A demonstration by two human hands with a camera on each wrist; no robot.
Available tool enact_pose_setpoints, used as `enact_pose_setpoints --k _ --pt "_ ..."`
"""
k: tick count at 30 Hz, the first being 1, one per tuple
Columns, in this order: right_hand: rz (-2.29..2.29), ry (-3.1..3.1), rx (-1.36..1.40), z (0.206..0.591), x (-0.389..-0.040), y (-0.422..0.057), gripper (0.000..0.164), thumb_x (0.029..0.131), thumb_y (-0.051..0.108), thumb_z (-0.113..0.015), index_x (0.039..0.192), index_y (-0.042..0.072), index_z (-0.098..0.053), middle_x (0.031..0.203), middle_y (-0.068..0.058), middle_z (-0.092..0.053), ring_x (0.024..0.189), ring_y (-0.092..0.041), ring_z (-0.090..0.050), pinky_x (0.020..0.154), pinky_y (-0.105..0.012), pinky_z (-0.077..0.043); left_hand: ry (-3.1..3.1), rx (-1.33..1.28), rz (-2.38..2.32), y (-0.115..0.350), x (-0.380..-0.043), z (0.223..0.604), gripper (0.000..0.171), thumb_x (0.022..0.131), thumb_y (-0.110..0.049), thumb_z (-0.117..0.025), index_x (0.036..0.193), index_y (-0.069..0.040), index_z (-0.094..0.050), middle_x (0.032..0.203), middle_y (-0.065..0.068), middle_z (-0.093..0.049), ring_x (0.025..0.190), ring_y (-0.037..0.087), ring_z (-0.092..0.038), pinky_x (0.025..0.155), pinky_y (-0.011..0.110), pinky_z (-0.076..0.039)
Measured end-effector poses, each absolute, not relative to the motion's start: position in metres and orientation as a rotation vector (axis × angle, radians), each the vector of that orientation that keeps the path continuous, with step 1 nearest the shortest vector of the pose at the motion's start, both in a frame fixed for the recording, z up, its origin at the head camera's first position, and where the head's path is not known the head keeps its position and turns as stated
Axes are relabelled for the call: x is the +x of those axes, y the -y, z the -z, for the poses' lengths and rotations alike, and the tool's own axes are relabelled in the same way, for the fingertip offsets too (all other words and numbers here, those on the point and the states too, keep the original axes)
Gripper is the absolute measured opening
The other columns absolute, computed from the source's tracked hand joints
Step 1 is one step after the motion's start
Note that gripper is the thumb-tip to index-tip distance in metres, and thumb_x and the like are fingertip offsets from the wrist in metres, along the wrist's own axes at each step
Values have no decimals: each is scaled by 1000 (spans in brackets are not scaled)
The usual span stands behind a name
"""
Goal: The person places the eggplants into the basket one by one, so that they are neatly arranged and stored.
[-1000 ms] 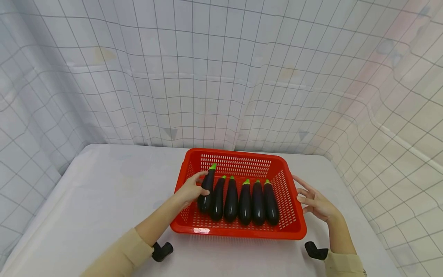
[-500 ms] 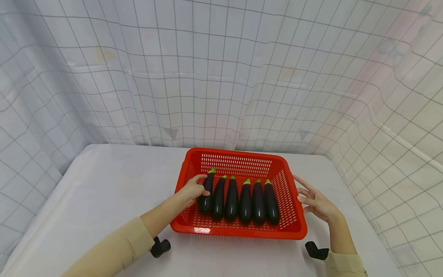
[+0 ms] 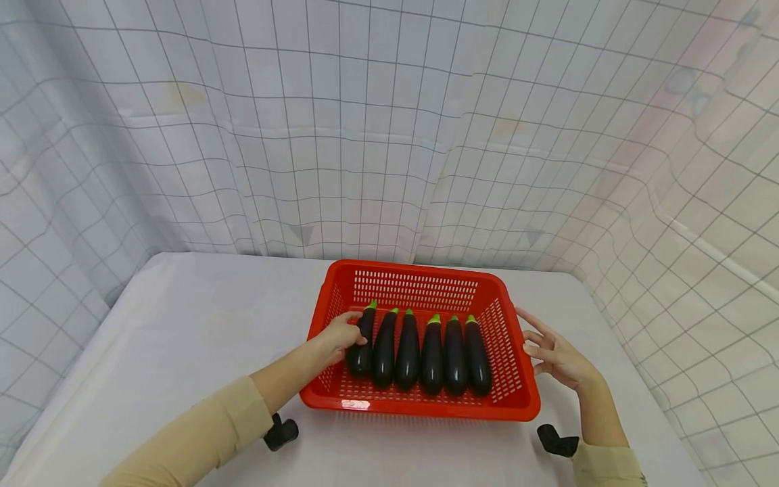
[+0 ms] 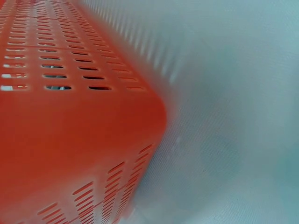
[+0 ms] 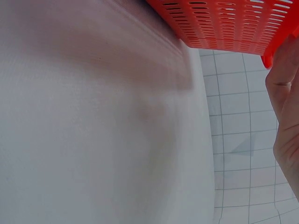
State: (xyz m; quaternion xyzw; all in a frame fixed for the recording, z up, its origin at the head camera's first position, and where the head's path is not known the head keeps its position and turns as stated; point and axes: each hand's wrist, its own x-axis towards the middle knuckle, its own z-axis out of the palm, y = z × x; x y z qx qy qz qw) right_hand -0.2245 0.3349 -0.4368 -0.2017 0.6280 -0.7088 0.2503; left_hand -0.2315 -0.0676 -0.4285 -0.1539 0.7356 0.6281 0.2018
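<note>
In the head view a red plastic basket (image 3: 426, 408) with slotted walls holds several dark eggplants (image 3: 431, 358) lying side by side, green stem ends away from me. My left hand (image 3: 339, 336) reaches over the left rim and grips the leftmost eggplant (image 3: 360, 362), which lies in the row. At the right side, my right hand (image 3: 560, 356) rests its fingers against the basket's rim, palm outside. The left wrist view shows only the basket's outer corner (image 4: 84, 121); the left hand is hidden there. In the right wrist view the right hand (image 5: 286, 102) is beside the red rim.
The basket stands on a white-covered table (image 3: 201, 325). Pale curtains with a grid pattern (image 3: 389, 135) hang behind and at both sides. A black wrist-worn piece (image 3: 282, 433) shows by the left sleeve, and another black piece (image 3: 556, 441) by the right sleeve.
My left hand has lowered the leftmost eggplant toward me into line with the others, its stem end dropping below the back wall. The right hand has stayed at the rim.
</note>
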Motion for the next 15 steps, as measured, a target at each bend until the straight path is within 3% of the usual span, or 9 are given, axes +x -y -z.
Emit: enact_pose_setpoints --k 15 --pt "1926 -1704 -545 436 -224 -335 66 95 -5 -37 148 13 -2 121 -7 -53 101 -20 -61 65 -36 -53 -2082 -439 -1698 66 -230 428 59 81 12 -49 136 -2 -36 127 27 -43 107 38 -47 93 52 -40"
